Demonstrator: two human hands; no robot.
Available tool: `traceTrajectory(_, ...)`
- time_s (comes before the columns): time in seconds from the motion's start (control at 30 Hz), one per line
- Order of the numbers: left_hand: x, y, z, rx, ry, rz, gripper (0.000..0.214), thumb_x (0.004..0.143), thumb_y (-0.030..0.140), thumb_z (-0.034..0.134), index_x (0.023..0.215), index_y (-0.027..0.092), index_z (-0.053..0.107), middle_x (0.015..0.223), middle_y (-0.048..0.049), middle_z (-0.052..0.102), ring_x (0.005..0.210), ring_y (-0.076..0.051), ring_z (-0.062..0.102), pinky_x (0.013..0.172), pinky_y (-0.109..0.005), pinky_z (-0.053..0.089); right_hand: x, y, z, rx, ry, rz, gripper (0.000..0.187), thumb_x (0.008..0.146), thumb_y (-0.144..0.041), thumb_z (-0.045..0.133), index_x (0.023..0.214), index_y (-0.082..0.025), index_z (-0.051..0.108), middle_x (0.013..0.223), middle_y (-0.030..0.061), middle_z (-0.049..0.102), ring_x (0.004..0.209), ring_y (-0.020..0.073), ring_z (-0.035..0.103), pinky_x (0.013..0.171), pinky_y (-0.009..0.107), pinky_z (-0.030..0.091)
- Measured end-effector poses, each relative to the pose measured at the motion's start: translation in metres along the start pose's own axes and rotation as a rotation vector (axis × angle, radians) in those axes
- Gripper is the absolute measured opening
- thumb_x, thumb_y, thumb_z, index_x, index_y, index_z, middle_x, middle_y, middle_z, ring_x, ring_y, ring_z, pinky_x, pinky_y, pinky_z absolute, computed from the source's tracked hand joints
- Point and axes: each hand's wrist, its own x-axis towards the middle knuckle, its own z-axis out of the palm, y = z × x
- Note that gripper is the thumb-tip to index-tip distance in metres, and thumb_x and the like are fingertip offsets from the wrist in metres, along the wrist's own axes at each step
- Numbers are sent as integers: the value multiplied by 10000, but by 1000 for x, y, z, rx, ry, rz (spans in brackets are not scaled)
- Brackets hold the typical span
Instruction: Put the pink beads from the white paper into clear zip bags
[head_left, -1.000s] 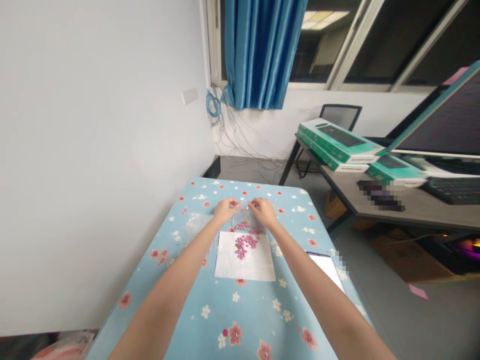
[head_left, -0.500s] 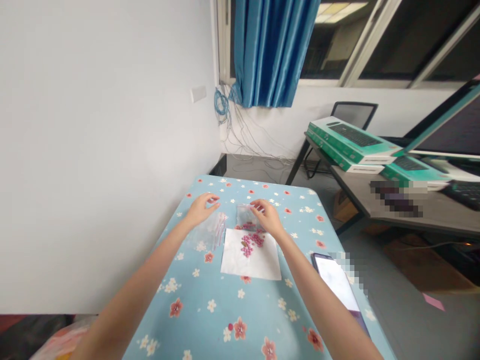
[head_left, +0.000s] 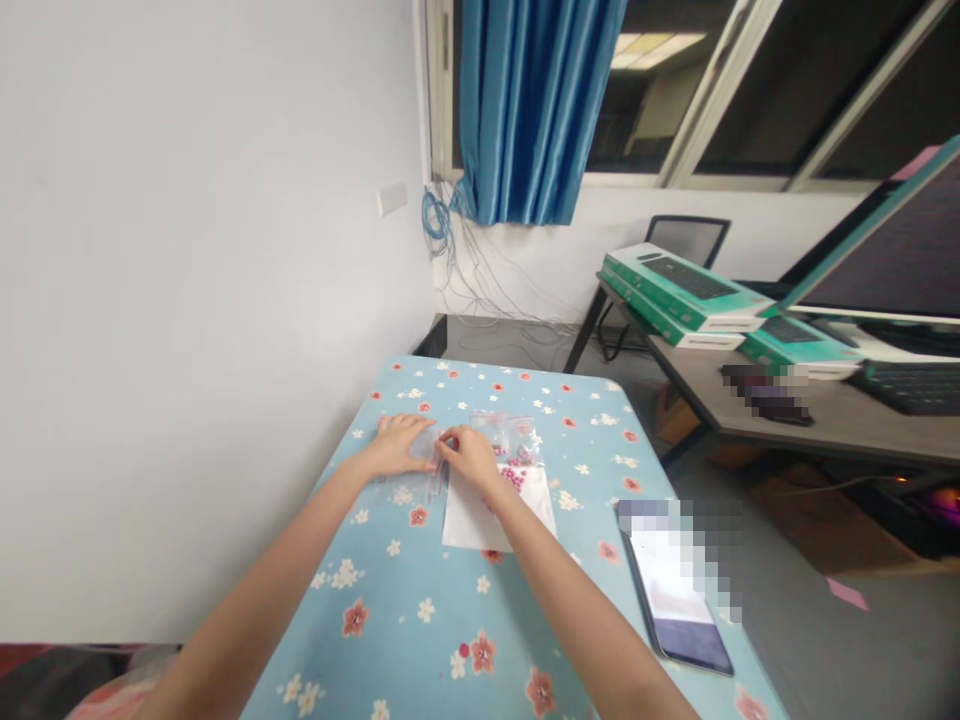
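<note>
My left hand (head_left: 399,445) lies over a pile of clear zip bags (head_left: 405,482), its fingers stretched out and its thumb pointing right. Beside it, my right hand (head_left: 469,457) has its fingertips pinched at the pink-striped edge of a bag on that pile. Small pink beads (head_left: 514,475) rest on a white sheet of paper (head_left: 469,522), partly hidden by my right wrist. Beyond the sheet, another clear zip bag (head_left: 517,432) lies flat, with some pink pieces showing at its near end.
A flowered blue tablecloth (head_left: 405,590) covers the table. One loose pink bead (head_left: 464,650) sits near the front. A phone (head_left: 686,640) lies by the right edge. Keyboard boxes (head_left: 690,290) are stacked on the desk to the right; a white wall (head_left: 210,300) stands at left.
My right hand has left the bag beyond the paper and moved left to the bag pile. My left hand has come down onto the pile. The view has shifted slightly.
</note>
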Motion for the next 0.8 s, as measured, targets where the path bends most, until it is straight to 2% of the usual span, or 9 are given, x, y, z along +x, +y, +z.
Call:
traceTrajectory(0.1,2,-1,2,9,-3,21,697,656,592,654,1255,269,501,1306,-94,515,1212,-309,420,1012,-466,248,2,-3,4,-20,12,30,209,840,-334,551,890,-197,701,872,74,662,844,201,589,760,285,391)
traceTrajectory(0.27,1,1,-1,23,78,45,589,673,534,663,1176,255,539,1278,-83,538,1207,-289,430,1021,-445,245,4,-12,6,-10,25,74,191,807,-310,565,851,-195,710,854,80,655,862,225,581,777,319,380)
traceTrajectory(0.43,-7,12,-17,43,199,93,527,721,512,628,1155,224,540,1199,-73,602,1143,-275,498,1046,-448,204,-3,-26,-12,89,73,50,159,802,-256,541,806,-201,690,776,34,620,803,183,558,759,292,377)
traceTrajectory(0.53,-16,31,-27,26,293,116,606,713,556,628,1205,226,502,1246,-81,581,1137,-273,509,1061,-447,182,-17,-30,-33,220,151,-28,126,788,-219,547,736,-188,658,701,8,574,733,157,525,723,273,374)
traceTrajectory(0.63,-23,57,-28,-18,357,98,706,657,597,664,1222,221,469,1241,-89,579,1129,-284,512,1044,-443,218,-37,-31,-54,271,219,-80,105,775,-210,558,704,-193,633,679,-4,543,731,157,504,710,279,364)
traceTrajectory(0.8,-30,96,-5,-130,489,68,686,661,574,682,1197,212,454,1146,-89,608,1069,-277,541,983,-432,323,-71,-20,-73,279,247,-71,104,782,-226,584,692,-197,628,678,-2,541,722,161,485,716,298,359)
